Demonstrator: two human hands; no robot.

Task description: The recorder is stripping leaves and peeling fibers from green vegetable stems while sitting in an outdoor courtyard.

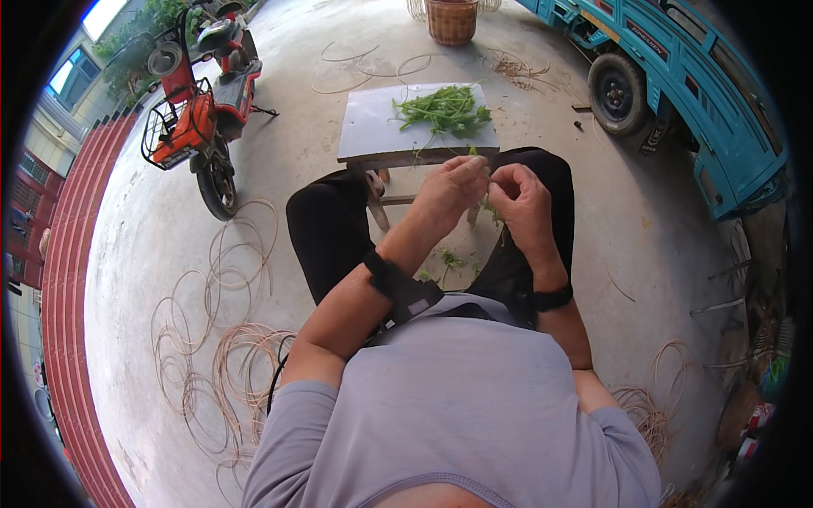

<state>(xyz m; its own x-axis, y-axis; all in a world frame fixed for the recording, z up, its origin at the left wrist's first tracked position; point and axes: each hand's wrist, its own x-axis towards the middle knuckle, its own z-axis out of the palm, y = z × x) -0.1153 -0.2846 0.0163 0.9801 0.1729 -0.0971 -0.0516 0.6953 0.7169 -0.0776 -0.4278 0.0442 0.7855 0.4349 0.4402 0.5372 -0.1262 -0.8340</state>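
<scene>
Both of my hands are together over my lap, just in front of the stool's near edge. My left hand (452, 185) pinches a thin green plant stem (487, 170) between thumb and fingertips. Right beside it, my right hand (526, 200) has its thumb and forefinger closed on the same stem, and leafy bits (494, 214) hang below. A pile of leafy green shoots (444, 111) lies on the pale top of a small wooden stool (368, 130). Plucked green scraps (452, 259) lie on the ground between my legs. My fingers partly hide the stem.
A red electric scooter (222, 120) stands front left, near red steps (95, 254). A teal cargo tricycle (673, 82) is at the right. Coiled cane strips (244, 362) lie on the concrete at left, with more strips (641, 413) at right. A woven basket (451, 24) stands ahead.
</scene>
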